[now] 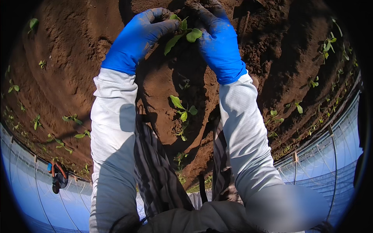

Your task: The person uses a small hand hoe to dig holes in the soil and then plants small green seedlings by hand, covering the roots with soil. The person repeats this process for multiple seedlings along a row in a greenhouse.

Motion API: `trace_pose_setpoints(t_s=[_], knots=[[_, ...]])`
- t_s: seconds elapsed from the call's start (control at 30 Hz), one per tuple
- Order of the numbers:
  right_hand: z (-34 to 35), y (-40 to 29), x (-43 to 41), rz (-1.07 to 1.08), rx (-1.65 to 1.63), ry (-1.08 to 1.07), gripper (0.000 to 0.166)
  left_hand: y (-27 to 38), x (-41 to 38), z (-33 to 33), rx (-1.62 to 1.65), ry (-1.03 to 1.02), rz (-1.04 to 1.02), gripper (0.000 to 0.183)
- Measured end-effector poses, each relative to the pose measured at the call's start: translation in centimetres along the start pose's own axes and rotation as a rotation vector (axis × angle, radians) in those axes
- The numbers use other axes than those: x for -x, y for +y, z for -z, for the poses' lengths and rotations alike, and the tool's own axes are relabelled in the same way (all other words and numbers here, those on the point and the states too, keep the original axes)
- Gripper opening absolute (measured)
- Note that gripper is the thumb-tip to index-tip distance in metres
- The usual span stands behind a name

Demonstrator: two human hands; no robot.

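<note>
My left hand (140,39), in a blue glove smeared with soil, is beside a leafy green seedling (184,30). Its thumb and forefinger curve apart, with the thumb tip by the leaves. On the seedling's other side is my right hand (220,43), in a matching glove, fingers reaching down to dark soil at the top edge of the view. Whether those fingers hold any soil is hidden. The seedling's base is in shadow between the hands. Nearer my body, another seedling (183,109) grows in the same brown soil (157,78), beside a small wilted plant (185,82).
My striped trouser legs (157,169) straddle the planted row. More seedlings stand in rows to the left (59,143) and right (327,45). A person (59,176) bends over at the far left. Thin-framed greenhouse walls (311,163) border the field.
</note>
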State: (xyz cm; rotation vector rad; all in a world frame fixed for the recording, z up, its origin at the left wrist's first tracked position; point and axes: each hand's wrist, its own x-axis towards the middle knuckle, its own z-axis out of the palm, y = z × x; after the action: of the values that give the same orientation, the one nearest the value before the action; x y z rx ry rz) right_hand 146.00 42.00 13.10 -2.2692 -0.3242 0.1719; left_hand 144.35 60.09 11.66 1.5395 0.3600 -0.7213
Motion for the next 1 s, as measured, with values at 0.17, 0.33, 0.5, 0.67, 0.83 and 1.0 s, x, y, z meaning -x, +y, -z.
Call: trace_pose_setpoints(t_s=[0.17,0.33,0.5,0.67,0.83,1.0], knots=[[-0.6,3.0,4.2,-0.095,-0.042,-0.166,0.061,2.5,0.7,-0.3,0.276,-0.005,0.192,0.019],[-2.3,-1.8,2.8,-0.174,0.077,0.018,0.047,0.7,-0.2,-0.7,0.375,0.015,0.094,0.019],[-3.0,-1.0,2.4,-0.067,0.048,0.001,0.048,0.7,0.0,-0.2,0.196,-0.033,0.045,0.02],[-2.0,-2.2,2.0,-0.102,-0.022,-0.1,0.041,1.8,0.2,-0.4,0.162,0.027,0.118,0.021],[-2.3,0.7,3.2,-0.171,-0.161,-0.008,0.037,2.0,0.9,-0.4,0.173,0.031,0.063,0.022],[-2.6,2.2,5.0,-0.286,-0.295,0.022,0.039,2.5,1.1,-0.5,0.07,0.072,0.094,0.023]])
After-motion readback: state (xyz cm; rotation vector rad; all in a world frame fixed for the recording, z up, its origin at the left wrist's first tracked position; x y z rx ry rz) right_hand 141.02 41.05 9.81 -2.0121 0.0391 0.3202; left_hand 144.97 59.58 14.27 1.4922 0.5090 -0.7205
